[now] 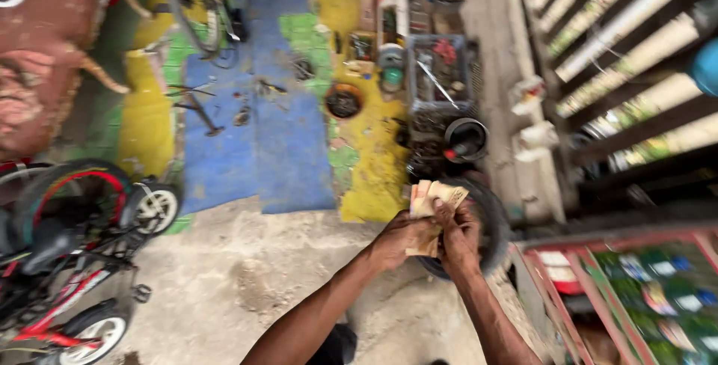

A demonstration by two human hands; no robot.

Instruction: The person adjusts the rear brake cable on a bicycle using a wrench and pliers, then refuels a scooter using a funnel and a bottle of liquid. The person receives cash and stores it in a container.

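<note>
1. Where the two forearms meet near the lower middle of the view, both hands hold a small stack of tan paper notes [431, 202] between them.
2. The left hand [399, 239] is closed around the lower part of the stack, fingers curled under it.
3. The right hand [458, 236] is clamped on the same stack from the other side, its thumb pressed on the top sheet.
4. The notes fan slightly upward above the fingers and are blurred, so their print cannot be made out.
5. Just behind the hands, a black tyre [490, 219] lies on the concrete floor [247, 275].
6. Beyond the tyre stand a black bucket [465, 139] and a grey plastic crate [441, 73] full of tools and metal parts.
7. A round dark bowl [344, 101] sits on a floor patch painted blue, yellow and green [258, 148].
8. At the far left, well apart from the hands, a small red and black bicycle [71, 260] stands with its white wheels showing.
9. At the lower right, a red-framed display case [636, 290] holds colourful packets.
</note>
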